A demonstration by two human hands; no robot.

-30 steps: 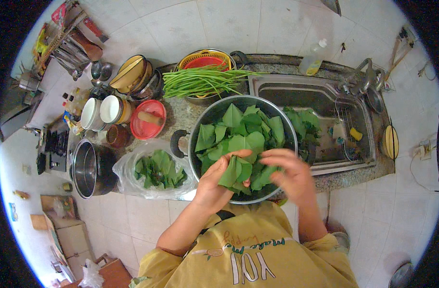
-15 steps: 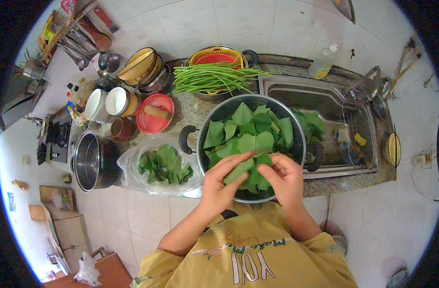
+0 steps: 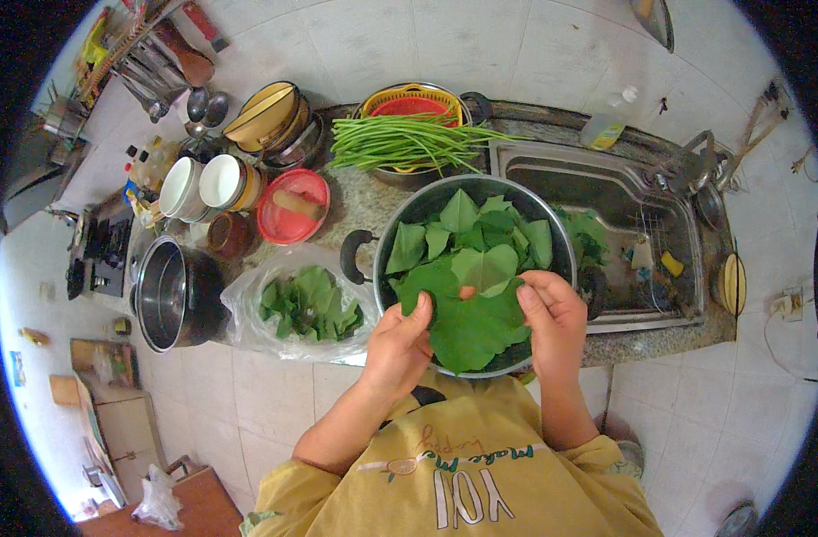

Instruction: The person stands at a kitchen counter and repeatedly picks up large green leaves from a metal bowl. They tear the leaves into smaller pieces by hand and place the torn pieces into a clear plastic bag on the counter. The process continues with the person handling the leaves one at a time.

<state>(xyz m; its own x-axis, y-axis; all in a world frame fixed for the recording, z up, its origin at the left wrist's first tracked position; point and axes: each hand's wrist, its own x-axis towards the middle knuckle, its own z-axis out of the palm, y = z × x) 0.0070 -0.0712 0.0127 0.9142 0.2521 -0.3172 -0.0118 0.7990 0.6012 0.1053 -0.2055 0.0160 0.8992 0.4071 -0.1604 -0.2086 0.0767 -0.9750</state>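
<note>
A broad green leaf is spread flat between my hands over the near rim of a large pot. My left hand pinches its left side, thumb on top. The right side is pinched by my right hand, thumb on top and fingers beneath. Loose green leaves fill the large metal pot, which has dark handles. Left of the pot, a clear plastic bag lies open on the counter with more leaves in it.
Long green stalks lie across a yellow basket behind the pot. The sink holds leaves and a yellow sponge. An empty dark pot, white bowls and a red lid-like dish stand to the left.
The leaf, folded between my fingers before, is now opened out flat. My hands have moved apart, the right one a little to the right.
</note>
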